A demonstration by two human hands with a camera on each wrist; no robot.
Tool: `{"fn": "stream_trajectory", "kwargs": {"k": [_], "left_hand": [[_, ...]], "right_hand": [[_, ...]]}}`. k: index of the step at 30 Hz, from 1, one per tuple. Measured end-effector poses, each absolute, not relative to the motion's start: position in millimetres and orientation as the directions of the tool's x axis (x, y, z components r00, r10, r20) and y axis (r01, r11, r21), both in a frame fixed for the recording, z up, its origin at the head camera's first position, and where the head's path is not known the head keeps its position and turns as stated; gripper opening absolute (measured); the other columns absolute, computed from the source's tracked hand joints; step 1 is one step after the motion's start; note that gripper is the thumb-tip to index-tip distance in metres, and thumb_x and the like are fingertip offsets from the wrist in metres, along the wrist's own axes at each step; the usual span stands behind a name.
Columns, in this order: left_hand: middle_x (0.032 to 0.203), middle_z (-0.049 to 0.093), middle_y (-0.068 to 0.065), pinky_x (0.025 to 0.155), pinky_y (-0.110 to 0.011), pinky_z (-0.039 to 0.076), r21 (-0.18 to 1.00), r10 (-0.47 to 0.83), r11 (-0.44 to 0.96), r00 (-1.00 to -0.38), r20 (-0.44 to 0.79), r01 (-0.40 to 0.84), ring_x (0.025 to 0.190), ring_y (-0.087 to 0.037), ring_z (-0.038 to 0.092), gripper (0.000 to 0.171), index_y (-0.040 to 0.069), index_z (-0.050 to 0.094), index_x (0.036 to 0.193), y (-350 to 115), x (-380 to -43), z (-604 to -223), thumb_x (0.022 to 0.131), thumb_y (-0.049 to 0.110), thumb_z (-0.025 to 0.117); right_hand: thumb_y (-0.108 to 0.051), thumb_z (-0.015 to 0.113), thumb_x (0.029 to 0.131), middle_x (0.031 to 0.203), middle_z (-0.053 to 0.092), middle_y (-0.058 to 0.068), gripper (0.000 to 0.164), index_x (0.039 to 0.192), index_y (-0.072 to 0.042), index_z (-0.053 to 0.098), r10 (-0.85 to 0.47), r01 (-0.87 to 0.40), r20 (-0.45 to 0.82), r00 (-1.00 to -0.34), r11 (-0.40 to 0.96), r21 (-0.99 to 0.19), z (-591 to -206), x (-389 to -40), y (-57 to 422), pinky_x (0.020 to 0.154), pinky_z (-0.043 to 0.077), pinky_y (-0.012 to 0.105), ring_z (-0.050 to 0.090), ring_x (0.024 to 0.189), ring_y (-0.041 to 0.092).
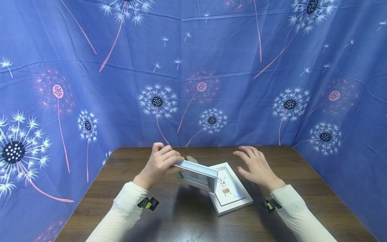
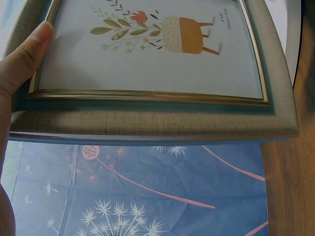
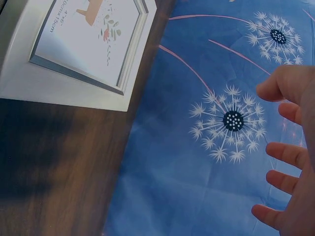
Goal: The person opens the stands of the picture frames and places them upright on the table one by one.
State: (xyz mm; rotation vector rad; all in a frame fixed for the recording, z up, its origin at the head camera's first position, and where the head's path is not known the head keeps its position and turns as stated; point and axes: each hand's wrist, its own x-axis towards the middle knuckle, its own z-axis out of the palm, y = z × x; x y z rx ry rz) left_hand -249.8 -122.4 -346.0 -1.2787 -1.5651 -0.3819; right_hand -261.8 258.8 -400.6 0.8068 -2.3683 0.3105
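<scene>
My left hand [image 1: 163,163] grips one end of a picture frame [image 1: 198,173] and holds it tilted above the table. In the left wrist view the thumb [image 2: 30,56] lies over the inner edge of this picture frame [image 2: 147,123], which has a gold inner trim and a print of a potted plant. A white picture frame [image 1: 237,198] with a similar plant print lies face up on the table, partly covered by the held one in the head view. To its right my right hand [image 1: 257,166] hovers with fingers spread, holding nothing.
The dark wooden table [image 1: 121,191] spans the area below both hands. A blue cloth [image 1: 242,111] with dandelion prints hangs behind and at both sides. Behind the held frame a pale flap [image 1: 191,159] sticks up. Each wrist wears a dark strap.
</scene>
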Motion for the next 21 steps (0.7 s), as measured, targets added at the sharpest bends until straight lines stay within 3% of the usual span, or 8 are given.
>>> {"fn": "stream_trajectory", "kwargs": {"k": [21], "left_hand": [[0.082,0.067,0.004,0.077,-0.043,0.032,-0.321,0.507,0.417,0.075,0.859,0.85,0.07,-0.017,0.055,0.033,0.01,0.069,0.09,-122.4,-248.5,-345.0,0.084,0.041,0.075]], "right_hand": [[-0.021,0.073,0.077,0.131,0.054,0.02,0.052,0.126,-0.012,0.061,-0.437,-0.584,0.619,-0.652,0.811,-0.043,-405.6,-256.9,257.5,0.088,0.036,0.065,0.045,0.12,0.046]]}}
